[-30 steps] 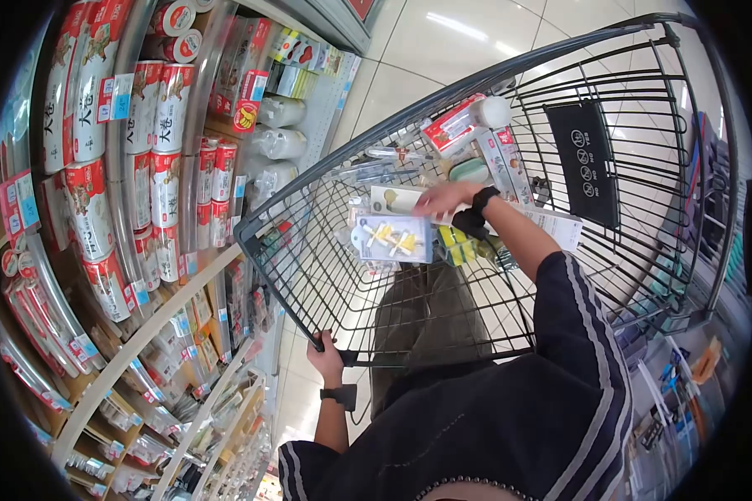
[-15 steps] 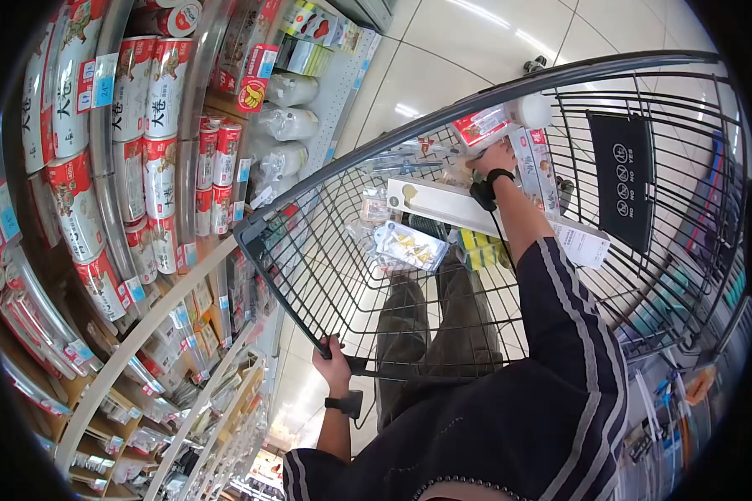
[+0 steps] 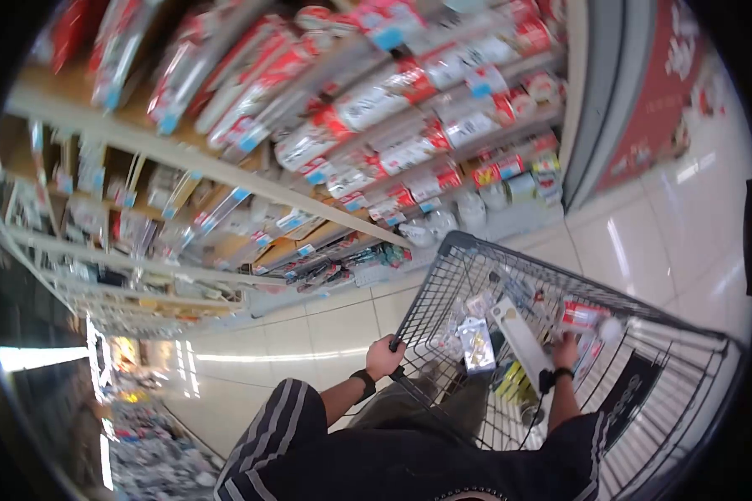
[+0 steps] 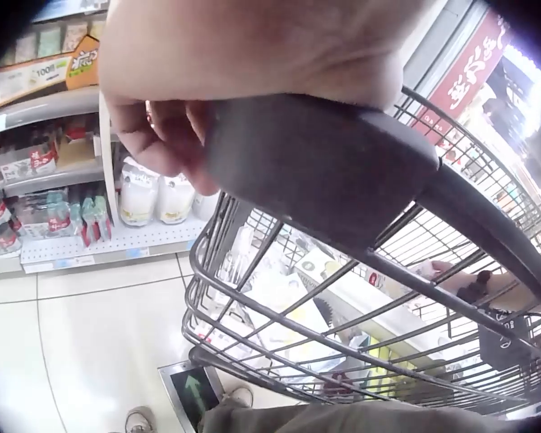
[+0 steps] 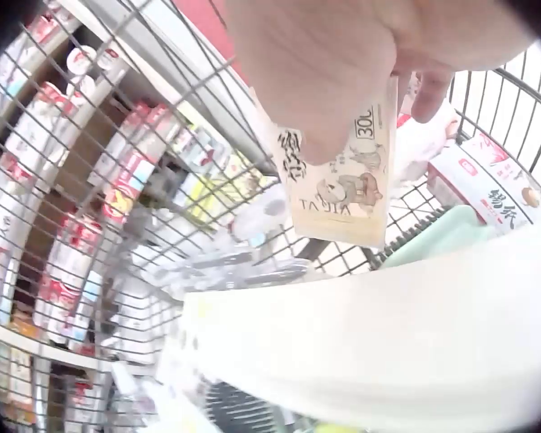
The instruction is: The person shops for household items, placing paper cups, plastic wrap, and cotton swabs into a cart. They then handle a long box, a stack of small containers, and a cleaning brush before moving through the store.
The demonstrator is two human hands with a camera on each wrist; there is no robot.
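My left hand [image 3: 384,357] grips the dark handle [image 3: 426,399] of a wire shopping cart [image 3: 551,274]; in the left wrist view its fingers curl down beside a dark block. Inside the cart, my right hand [image 3: 566,351] pinches a cream printed packet [image 5: 338,206] marked 300, its thumb on the front face and other fingers mostly hidden. Below that packet lie a long white box [image 5: 360,329] and a pale green brush [image 5: 446,236]. A red-and-white boxed item [image 5: 498,185] stands beyond. Nearer the handle rests a clear-fronted pack [image 3: 478,344] with yellow pieces.
Shelves of red-and-white paper rolls [image 3: 384,96] run along the aisle beside the cart. Tiled floor [image 3: 292,342] lies behind and left of it. A red-and-white pack [image 3: 583,315] and a black sign panel [image 3: 631,397] are in the cart's far part.
My view has swung left, so the shelves now fill the top and the cart sits lower right. My right hand moved from the clear-fronted pack to deeper in the cart; the left stays on the handle.
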